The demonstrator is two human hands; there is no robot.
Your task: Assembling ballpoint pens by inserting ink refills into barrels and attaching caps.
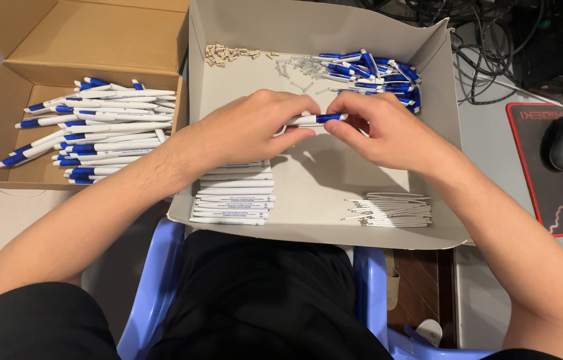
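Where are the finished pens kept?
In the head view, the finished pens lie piled in the brown box at far left, beside the white tray and the left hand.

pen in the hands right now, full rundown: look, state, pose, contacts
The pen is slim, with a white plastic-looking barrel and a blue end section pointing toward the right hand. It lies roughly horizontal, lifted above the floor of the grey cardboard tray. The left hand pinches the white part, the right hand's fingertips grip the blue end. Most of the barrel is hidden by fingers, so whether it is fully assembled cannot be told.
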